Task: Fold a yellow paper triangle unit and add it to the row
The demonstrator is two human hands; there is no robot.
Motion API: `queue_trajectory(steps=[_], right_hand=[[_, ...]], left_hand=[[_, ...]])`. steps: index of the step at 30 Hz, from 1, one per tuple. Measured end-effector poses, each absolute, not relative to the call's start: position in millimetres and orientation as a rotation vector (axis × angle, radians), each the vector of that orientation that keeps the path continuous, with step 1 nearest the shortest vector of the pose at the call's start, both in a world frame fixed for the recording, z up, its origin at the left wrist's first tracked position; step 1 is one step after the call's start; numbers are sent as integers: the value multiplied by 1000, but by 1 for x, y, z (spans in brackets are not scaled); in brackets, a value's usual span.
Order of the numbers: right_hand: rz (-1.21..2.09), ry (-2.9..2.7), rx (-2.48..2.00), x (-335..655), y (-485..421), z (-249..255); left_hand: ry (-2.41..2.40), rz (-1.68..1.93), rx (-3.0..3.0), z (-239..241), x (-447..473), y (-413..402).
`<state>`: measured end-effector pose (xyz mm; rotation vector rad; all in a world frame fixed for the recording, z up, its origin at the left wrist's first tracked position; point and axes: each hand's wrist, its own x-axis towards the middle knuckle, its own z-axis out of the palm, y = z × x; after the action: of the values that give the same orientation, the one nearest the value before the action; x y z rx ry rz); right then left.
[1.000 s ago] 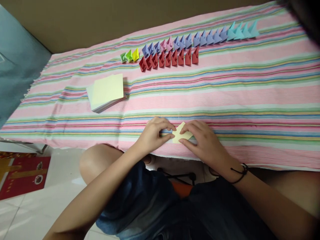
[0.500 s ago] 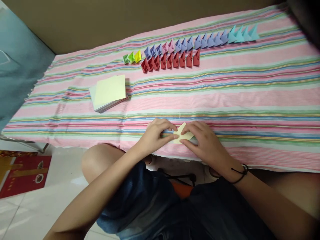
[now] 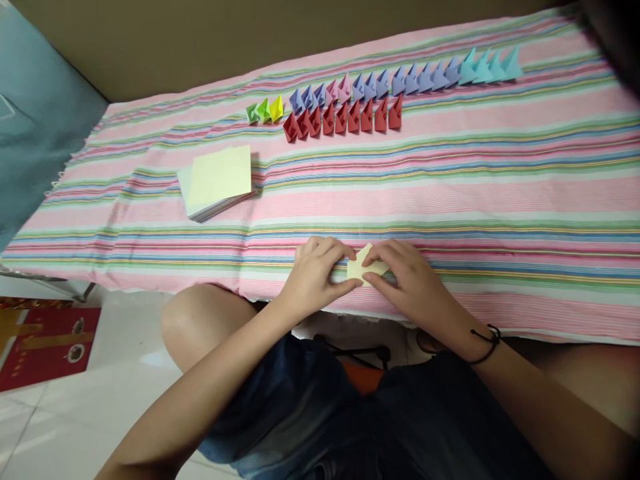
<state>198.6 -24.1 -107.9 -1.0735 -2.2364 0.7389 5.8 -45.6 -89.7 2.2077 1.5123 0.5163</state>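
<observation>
A small pale yellow folded paper [image 3: 361, 268] lies near the front edge of the striped cloth [image 3: 450, 187]. My left hand [image 3: 317, 275] pinches its left side, with the fingers curled and the thumb under the corner. My right hand [image 3: 413, 283] presses down on its right side with thumb and forefinger. A black cord is around my right wrist.
A stack of pale yellow square sheets [image 3: 218, 180] sits at the left of the cloth. Two rows of folded paper pieces stand at the back: red ones [image 3: 343, 119] in front, green, purple, pink and light blue ones [image 3: 400, 80] behind. A tiled floor and a red mat [image 3: 43, 343] lie at lower left.
My left hand has slid slightly right and closed in on the paper's left edge. The paper and my right hand have stayed in place.
</observation>
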Motion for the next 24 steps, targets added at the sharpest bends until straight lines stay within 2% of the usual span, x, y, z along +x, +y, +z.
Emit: queue_trajectory(steps=[10, 18, 24], right_hand=[[661, -2243, -1063, 198, -26, -113], [712, -2245, -1063, 200, -26, -112], [731, -2254, -1041, 202, -26, -111]], left_hand=[[1488, 503, 2238, -95, 2, -43], [875, 568, 2322, -85, -23, -13], [776, 683, 2358, -91, -19, -7]])
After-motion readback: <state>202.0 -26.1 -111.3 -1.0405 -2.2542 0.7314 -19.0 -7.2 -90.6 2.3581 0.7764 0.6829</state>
